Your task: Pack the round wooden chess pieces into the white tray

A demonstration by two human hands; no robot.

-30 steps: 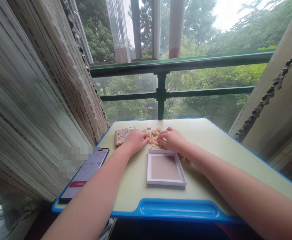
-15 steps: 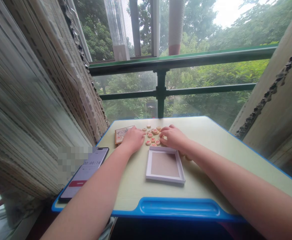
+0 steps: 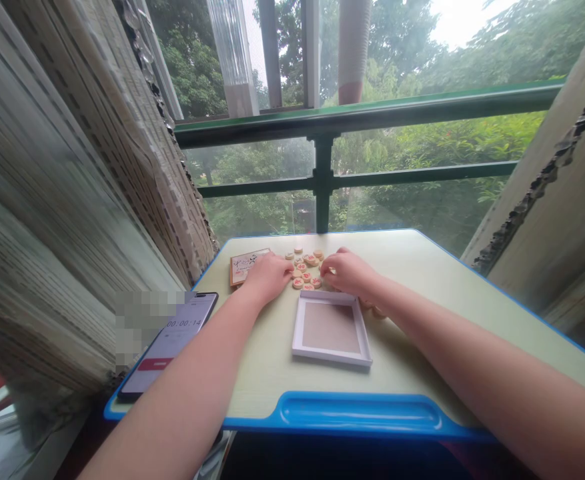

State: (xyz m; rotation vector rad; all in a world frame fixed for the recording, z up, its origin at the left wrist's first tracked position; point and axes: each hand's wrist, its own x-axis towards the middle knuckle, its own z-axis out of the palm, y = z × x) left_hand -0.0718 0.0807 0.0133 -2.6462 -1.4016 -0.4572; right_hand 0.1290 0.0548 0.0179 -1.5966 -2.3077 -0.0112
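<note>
Several round wooden game pieces (image 3: pixel 306 269) with red marks lie scattered on a pale desk (image 3: pixel 422 280). My left hand (image 3: pixel 269 275) rests palm down at the left side of the pieces, fingers curled toward them. My right hand (image 3: pixel 348 272) lies at their right side, fingertips pinched on a piece near the top of the pile. An empty white box tray (image 3: pixel 331 328) sits just in front of both hands. A printed box lid (image 3: pixel 245 266) lies left of my left hand.
A phone (image 3: pixel 172 343) showing a timer lies at the desk's left front corner. The desk has a blue rim with a groove (image 3: pixel 359 413) along the near edge. Curtains hang on both sides; a green window rail (image 3: pixel 372 113) stands beyond the desk.
Both hands shifted slightly among the pieces, and the right fingertips closed on one. The phone timer advanced by a second. The view tilted slightly.
</note>
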